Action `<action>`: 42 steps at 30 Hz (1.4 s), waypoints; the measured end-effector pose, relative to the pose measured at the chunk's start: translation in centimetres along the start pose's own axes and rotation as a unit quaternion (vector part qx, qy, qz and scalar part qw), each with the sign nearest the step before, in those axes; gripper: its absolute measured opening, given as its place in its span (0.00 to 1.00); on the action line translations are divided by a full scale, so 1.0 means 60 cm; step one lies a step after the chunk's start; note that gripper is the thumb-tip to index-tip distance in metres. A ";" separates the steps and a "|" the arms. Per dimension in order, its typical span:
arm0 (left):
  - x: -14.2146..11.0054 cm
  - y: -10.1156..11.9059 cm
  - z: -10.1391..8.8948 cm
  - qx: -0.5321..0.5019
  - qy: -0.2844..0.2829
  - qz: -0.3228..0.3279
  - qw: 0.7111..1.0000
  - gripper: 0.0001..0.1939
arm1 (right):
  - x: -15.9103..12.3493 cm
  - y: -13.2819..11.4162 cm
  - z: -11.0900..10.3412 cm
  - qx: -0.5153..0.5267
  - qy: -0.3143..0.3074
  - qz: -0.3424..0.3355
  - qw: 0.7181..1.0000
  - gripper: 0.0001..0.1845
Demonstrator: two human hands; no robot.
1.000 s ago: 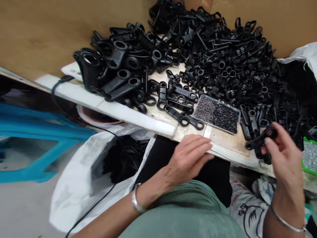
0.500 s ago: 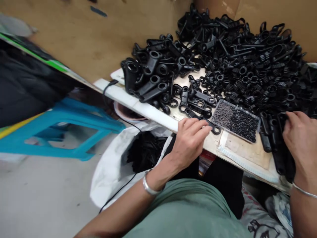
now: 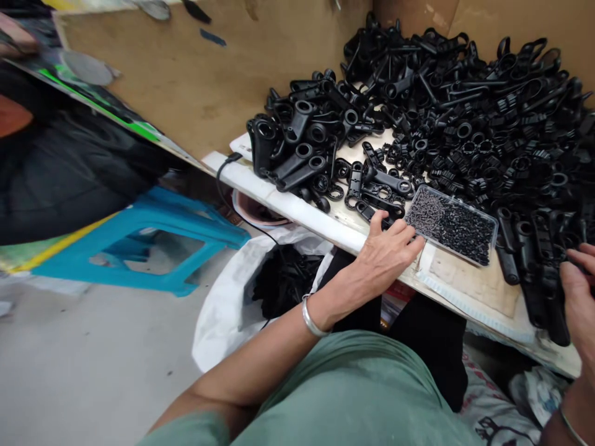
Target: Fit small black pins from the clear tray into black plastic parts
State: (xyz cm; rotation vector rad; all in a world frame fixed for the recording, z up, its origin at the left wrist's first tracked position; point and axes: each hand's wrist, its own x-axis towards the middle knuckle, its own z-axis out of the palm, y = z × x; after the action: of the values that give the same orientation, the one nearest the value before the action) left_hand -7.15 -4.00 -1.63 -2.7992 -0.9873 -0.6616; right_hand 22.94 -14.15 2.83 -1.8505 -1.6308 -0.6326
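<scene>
Fingers spread and bent, my left hand (image 3: 388, 253) reaches over the front edge of the table (image 3: 493, 313) at the flat black arms (image 3: 356, 184). The nearest of these is partly covered by my fingers, and I cannot tell whether any fingertip touches it. My right hand (image 3: 579, 297) is cut off by the right side of the view; its thumb and fingers lie beside the long black arms (image 3: 551, 310), but whether they pinch one I cannot tell. Those arms hang slightly over the front edge, their far ends lost among darker parts. Behind, the heap of black parts (image 3: 474, 133) is so tangled that single pieces are hard to separate, and it runs out of view on the right.

Between the clear box of screws (image 3: 450, 226) and the edge lies a pale worn patch, room for sliding a hand sideways. Leftward, a white strip (image 3: 283, 201) lines the edge. Below it a white sack (image 3: 223, 310) gapes, its dark contents hard to make out.
</scene>
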 end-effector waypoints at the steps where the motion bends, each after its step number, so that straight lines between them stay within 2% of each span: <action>1: 0.001 0.002 -0.001 -0.002 -0.008 0.001 1.000 0.09 | -0.003 -0.015 0.000 0.023 0.006 -0.002 1.000 0.14; 6: 0.000 0.007 -0.003 -0.002 -0.029 0.013 0.999 0.09 | -0.012 -0.077 0.001 0.090 0.010 -0.033 0.995 0.13; 11: -0.003 0.002 -0.011 -0.033 -0.034 -0.003 0.999 0.10 | -0.027 -0.106 -0.003 0.156 -0.012 0.011 0.988 0.11; 14: -0.001 -0.004 -0.026 -0.092 -0.020 -0.011 0.996 0.08 | -0.034 -0.128 0.002 0.245 -0.062 0.046 0.966 0.13; 16: 0.003 -0.006 -0.038 -0.143 -0.013 -0.003 0.990 0.07 | -0.036 -0.149 0.010 0.285 -0.123 0.027 0.950 0.19; 18: 0.009 -0.003 -0.050 -0.201 -0.022 0.019 0.979 0.07 | -0.037 -0.172 0.019 0.300 -0.162 -0.017 0.940 0.24; 20: 0.017 0.005 -0.055 -0.267 -0.045 0.038 0.962 0.08 | -0.039 -0.191 0.028 0.303 -0.158 -0.051 0.938 0.26; 22: 0.024 0.016 -0.050 -0.338 -0.071 0.035 0.938 0.08 | -0.046 -0.202 0.034 0.302 -0.134 -0.041 0.943 0.23; 24: 0.027 0.028 -0.037 -0.384 -0.087 0.010 0.919 0.08 | -0.059 -0.203 0.038 0.298 -0.118 0.007 0.947 0.18; 25: 0.027 0.034 -0.029 -0.382 -0.085 -0.003 0.920 0.09 | -0.068 -0.200 0.040 0.293 -0.116 0.040 0.948 0.15; 27: 0.020 0.042 -0.016 -0.324 -0.059 -0.014 0.944 0.12 | -0.087 -0.189 0.044 0.279 -0.126 0.111 0.946 0.14; 30: -0.003 0.039 -0.012 -0.170 0.000 0.002 0.986 0.14 | -0.106 -0.172 0.050 0.210 -0.149 0.177 0.950 0.21; 32: -0.020 0.027 -0.017 -0.071 0.021 -0.007 0.997 0.14 | -0.107 -0.166 0.053 0.153 -0.153 0.158 0.963 0.25; 35: -0.034 0.000 -0.022 0.033 0.023 -0.056 0.998 0.12 | -0.097 -0.163 0.058 0.104 -0.156 0.081 0.979 0.29; 38: -0.033 -0.020 -0.020 0.061 0.005 -0.077 0.995 0.10 | -0.088 -0.163 0.066 0.075 -0.185 0.035 0.979 0.32; 42: -0.022 -0.027 -0.017 0.053 -0.016 -0.083 0.995 0.09 | -0.089 -0.163 0.074 0.073 -0.231 0.041 0.969 0.33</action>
State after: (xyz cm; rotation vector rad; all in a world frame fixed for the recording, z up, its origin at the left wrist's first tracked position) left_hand -9.44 -3.71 -1.33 -2.6650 -1.2323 -0.5644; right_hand 12.40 -14.11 -2.88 -2.0424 -1.8148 -0.0353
